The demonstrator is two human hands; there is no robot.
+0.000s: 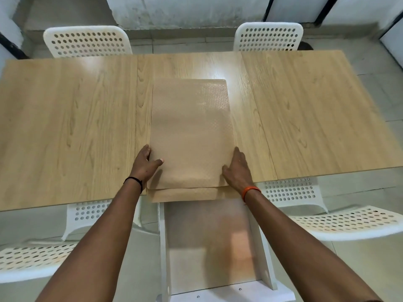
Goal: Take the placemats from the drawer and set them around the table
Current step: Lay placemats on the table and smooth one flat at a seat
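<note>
At frame centre, left hand and right hand grip opposite edges of stacked placemats on the table; peeling off the top one alone would be best.

Wide bare wood on the table to left and right of the stacked placemats, open to a reaching hand. Far edge hemmed by two white chairs, near edge by two more, one at each side. Open drawer jutting out below the near edge between them, both forearms stretched over it, blocking the middle approach.
</note>
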